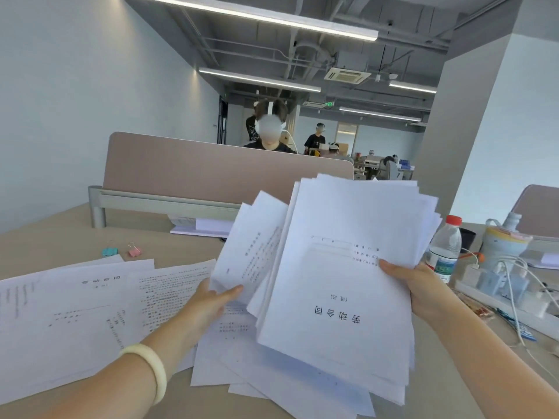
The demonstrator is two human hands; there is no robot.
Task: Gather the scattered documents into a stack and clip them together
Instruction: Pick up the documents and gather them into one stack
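My right hand grips a thick, uneven stack of white printed documents by its right edge, lifted above the desk. My left hand pinches a smaller bunch of sheets at its lower edge, just left of the big stack and touching it. More loose documents lie spread on the desk at the left and under the lifted papers. Two binder clips, a teal clip and a pink clip, sit on the desk beyond the loose sheets.
A pink partition closes the desk's far side, with a person seated behind it. At the right stand a water bottle, a power strip with chargers and cables and a pale flask. A booklet lies by the partition.
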